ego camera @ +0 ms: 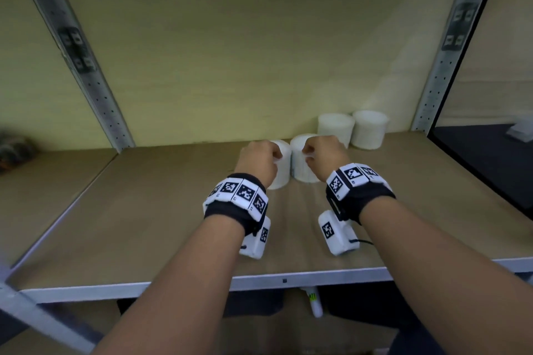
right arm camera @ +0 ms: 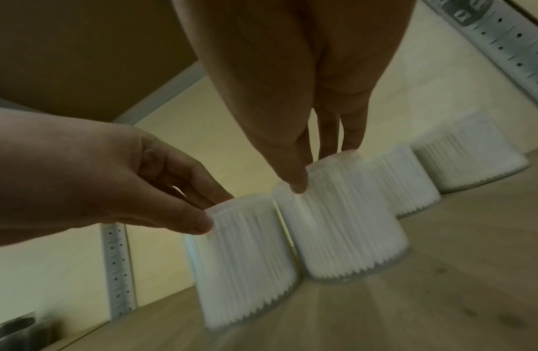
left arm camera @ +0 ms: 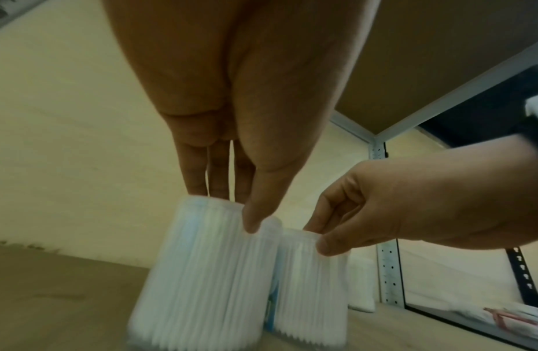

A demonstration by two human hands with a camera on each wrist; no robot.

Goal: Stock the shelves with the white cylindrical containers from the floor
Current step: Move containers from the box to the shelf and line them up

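Two white ribbed cylindrical containers stand side by side on the wooden shelf [ego camera: 144, 225]. My left hand [ego camera: 266, 157] pinches the top rim of the left container [ego camera: 281, 174] between thumb and fingers. My right hand [ego camera: 310, 153] pinches the top of the right container [ego camera: 301, 170] the same way. The left wrist view shows my left hand [left arm camera: 228, 206] on its container [left arm camera: 207, 273], with the second container [left arm camera: 313, 285] beside it. In the right wrist view my right hand [right arm camera: 322, 166] holds its container [right arm camera: 346, 225].
Two more white containers [ego camera: 336, 127] [ego camera: 370, 128] stand at the back right by the wall. Perforated metal uprights [ego camera: 86, 72] [ego camera: 444, 60] frame the bay. A dark object [ego camera: 14, 150] lies on the neighbouring shelf at left. A white marker [ego camera: 314, 302] sits below the shelf's front edge.
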